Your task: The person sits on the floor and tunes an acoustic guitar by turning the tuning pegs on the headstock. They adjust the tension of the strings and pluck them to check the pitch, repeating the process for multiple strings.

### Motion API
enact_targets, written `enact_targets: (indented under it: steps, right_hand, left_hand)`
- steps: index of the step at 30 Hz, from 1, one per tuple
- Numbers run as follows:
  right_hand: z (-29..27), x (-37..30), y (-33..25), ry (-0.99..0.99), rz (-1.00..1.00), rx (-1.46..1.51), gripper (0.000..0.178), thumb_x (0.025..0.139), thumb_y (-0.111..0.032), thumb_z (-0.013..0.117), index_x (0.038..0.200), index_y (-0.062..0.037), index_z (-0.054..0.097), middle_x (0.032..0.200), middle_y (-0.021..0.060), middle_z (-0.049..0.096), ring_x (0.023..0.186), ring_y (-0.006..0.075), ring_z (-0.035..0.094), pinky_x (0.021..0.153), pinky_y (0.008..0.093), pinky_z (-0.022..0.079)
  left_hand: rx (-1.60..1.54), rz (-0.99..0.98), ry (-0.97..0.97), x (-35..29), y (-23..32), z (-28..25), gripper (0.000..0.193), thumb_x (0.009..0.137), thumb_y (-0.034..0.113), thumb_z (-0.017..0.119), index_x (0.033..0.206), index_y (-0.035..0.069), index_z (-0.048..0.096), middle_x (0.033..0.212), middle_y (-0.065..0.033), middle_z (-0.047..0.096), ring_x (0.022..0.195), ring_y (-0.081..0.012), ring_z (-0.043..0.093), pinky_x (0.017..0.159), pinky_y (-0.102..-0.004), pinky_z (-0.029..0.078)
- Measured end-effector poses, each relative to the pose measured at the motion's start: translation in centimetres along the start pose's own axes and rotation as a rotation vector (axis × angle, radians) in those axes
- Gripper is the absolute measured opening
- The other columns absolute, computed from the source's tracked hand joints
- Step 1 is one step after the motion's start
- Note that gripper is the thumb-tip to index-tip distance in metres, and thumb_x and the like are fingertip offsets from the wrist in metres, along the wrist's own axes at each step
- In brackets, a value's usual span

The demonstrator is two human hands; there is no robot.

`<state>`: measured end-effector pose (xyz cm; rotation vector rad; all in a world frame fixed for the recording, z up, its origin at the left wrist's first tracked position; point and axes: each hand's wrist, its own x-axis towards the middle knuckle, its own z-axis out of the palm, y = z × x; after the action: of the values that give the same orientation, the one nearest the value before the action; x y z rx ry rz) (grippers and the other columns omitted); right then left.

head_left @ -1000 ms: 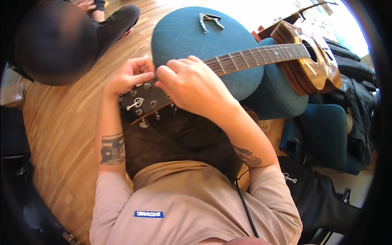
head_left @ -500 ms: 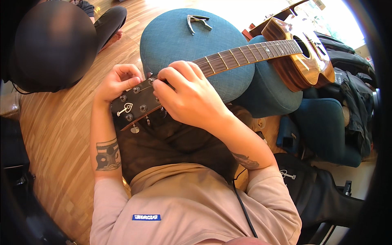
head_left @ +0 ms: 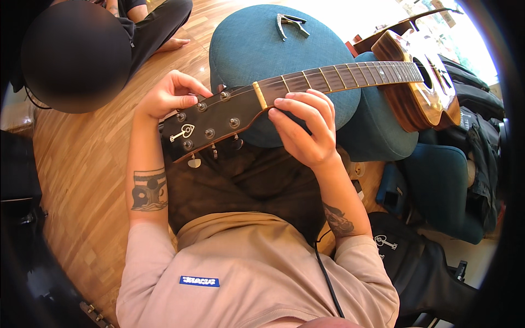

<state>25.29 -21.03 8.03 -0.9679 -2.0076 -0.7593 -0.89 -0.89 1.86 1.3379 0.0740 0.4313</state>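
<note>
A guitar (head_left: 433, 90) lies across from the upper right, its fretted neck (head_left: 342, 76) running left to a dark headstock (head_left: 219, 121) with a key-shaped inlay. At the headstock's far edge my left hand (head_left: 164, 97) is closed, thumb and forefinger pinched round a tuning peg mostly hidden between them. My right hand (head_left: 309, 128) is open beside the pale nut (head_left: 259, 95), its loosely bent fingertips at the near edge of the fretboard. A thin string passes over the far side of the nut to the posts. Several tuner posts and near-side pegs show.
Beyond the neck stands a round blue stool (head_left: 246, 38) with a metal capo (head_left: 292, 26) on it. Another blue seat (head_left: 377, 117) supports the guitar body. A person sits on the wooden floor (head_left: 90, 158) at upper left. A black case (head_left: 421, 262) lies at lower right.
My right hand has moved from the headstock rightward to the nut, and its fingers have loosened. My left hand stays at the far-side pegs. The whole view has shifted slightly.
</note>
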Motion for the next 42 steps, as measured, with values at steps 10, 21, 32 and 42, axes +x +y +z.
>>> enact_targets:
  steps: [10,21,32,42]
  right_hand:
    - [0.8,0.4,0.2,0.086,0.019,0.065,0.026,0.068,-0.001,0.073,0.093,-0.0063,0.072,0.099,0.0059,0.068,0.091,0.0243,0.064,0.084,0.0408,0.052]
    - [-0.5,1.0,0.0,-0.073,0.19,-0.136,0.034,0.073,-0.021,0.079,0.104,-0.0113,0.069,0.109,0.0024,0.066,0.102,0.0223,0.064,0.098,0.0432,0.042]
    - [-0.6,0.7,0.9,-0.01,0.207,-0.087,0.04,0.066,-0.022,0.084,0.102,-0.011,0.07,0.108,0.0033,0.066,0.102,0.023,0.063,0.095,0.0425,0.046]
    - [-0.6,0.7,0.7,-0.012,0.225,-0.087,0.041,0.066,-0.024,0.084,0.103,-0.0128,0.069,0.108,0.0022,0.066,0.102,0.0225,0.064,0.095,0.0434,0.045]
  left_hand:
    - [0.224,-0.017,0.005,1.0,0.2,1.2,0.044,0.086,0.041,0.076,0.072,0.001,0.063,0.067,0.0016,0.053,0.061,-0.0058,0.043,0.053,-0.0226,0.03]
    - [0.328,-0.001,0.026,0.8,0.3,0.9,0.027,0.088,0.027,0.075,0.08,0.002,0.068,0.075,0.002,0.062,0.071,-0.0052,0.051,0.064,-0.0226,0.04]
    - [0.078,0.029,0.09,1.0,0.0,2.0,0.031,0.083,0.026,0.078,0.086,-0.002,0.064,0.079,-0.0036,0.061,0.069,-0.0094,0.053,0.063,-0.0245,0.041]
    - [-0.017,-0.139,0.119,1.4,0.3,2.0,0.023,0.082,0.014,0.075,0.093,-0.003,0.063,0.076,-0.0029,0.061,0.062,-0.0083,0.053,0.058,-0.0201,0.041]
